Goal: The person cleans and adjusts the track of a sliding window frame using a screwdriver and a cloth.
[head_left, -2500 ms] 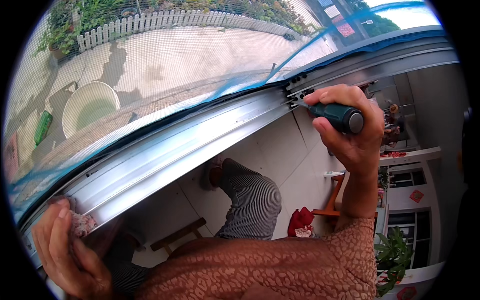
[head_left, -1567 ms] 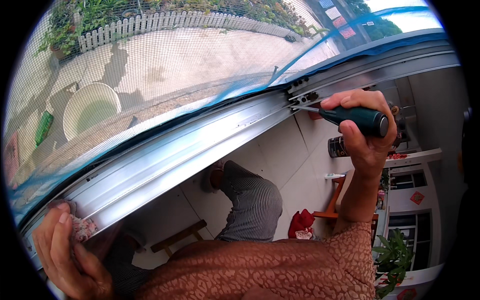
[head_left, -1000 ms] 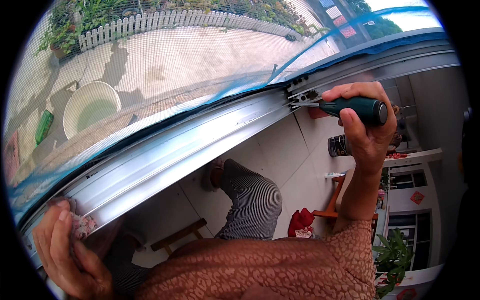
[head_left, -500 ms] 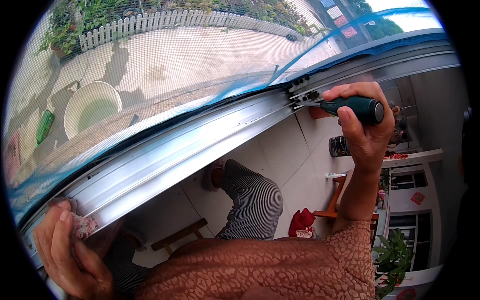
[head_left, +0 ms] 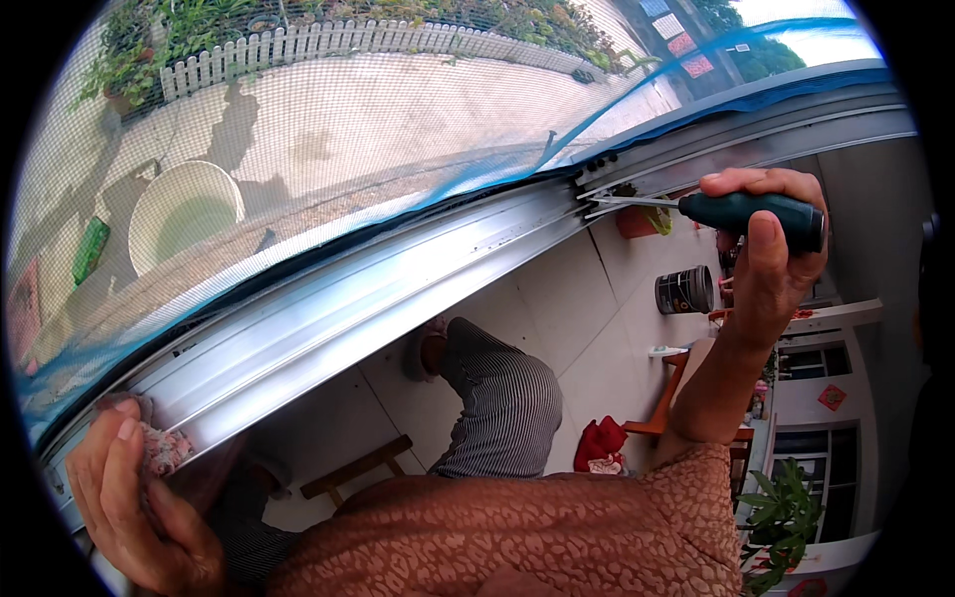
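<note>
My right hand is wrapped round a screwdriver with a dark green handle. Its thin metal shaft points left, the tip at the corner joint of the silver window frame. Whether the tip touches a screw is too small to tell. At the lower left my left hand is curled at the frame's end, with a fluffy pinkish cloth held against the metal. Part of that cloth is hidden behind the fingers. A mesh screen with a blue border lies along the frame's far side.
Below the frame is a tiled floor with a wooden stool, a dark can, a red cloth and a potted plant. Through the mesh appear a pale bucket and a white picket fence.
My right hand has drawn back to the right with the screwdriver, and more of its shaft shows between handle and frame. My left hand has stayed in place.
</note>
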